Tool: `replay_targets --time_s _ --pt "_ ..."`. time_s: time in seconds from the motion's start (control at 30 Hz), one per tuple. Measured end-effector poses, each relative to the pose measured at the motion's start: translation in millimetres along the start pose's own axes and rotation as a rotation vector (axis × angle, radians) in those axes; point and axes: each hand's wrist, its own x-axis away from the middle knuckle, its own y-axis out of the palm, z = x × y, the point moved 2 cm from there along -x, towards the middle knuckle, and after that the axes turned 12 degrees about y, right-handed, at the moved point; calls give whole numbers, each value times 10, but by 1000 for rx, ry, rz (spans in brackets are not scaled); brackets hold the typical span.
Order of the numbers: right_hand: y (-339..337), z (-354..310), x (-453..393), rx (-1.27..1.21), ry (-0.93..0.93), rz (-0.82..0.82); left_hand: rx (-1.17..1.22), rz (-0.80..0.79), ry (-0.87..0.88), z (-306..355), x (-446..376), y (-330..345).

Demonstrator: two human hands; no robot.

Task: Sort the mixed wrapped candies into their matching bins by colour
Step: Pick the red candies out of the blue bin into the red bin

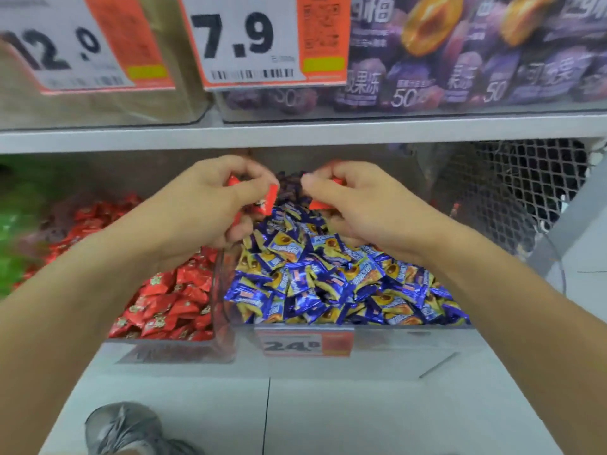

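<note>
The left upper price tag point(65, 44) reads "12.0"; the middle price tag point(243, 41) reads "7.9". Purple packets point(460, 60) show "50". The lower bin's price label point(303, 344) reads "24", smaller digits blurred.

green packets point(13, 231) blurred at left edge, shoe point(131, 428) cut off

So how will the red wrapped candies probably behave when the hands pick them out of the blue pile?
The red wrapped candies look small, so probably light: the left hand holds several at once. Their glossy wrappers may be slippery. The heaped blue candies will likely slide when disturbed.
</note>
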Motion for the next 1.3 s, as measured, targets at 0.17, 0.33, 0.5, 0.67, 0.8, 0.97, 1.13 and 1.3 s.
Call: replay_targets --time_s 0.17,0.33,0.5,0.67,0.8,0.97,1.13,1.3 --pt "693 -338 -33 345 -186 59 -67 198 -177 -360 251 -592" --pt "1054 -529 -302 582 -111 -53 -314 149 -19 -608 313 -864" --pt "1102 -568 -308 756 -214 -143 -500 11 122 -750 387 -1067" --pt "700 -320 135 812 -374 154 -532 279 271 -564 552 -905" --pt "242 93 736 847 -316 222 -544 130 584 -206 758 -360" --pt "-71 689 1170 1096 -206 321 -671 -255 608 -242 857 434" --pt "-77 852 1203 1027 -250 388 -769 -312 480 -281 844 685" --pt "-122 892 1343 950 -214 317 -765 -400 417 -171 862 722"
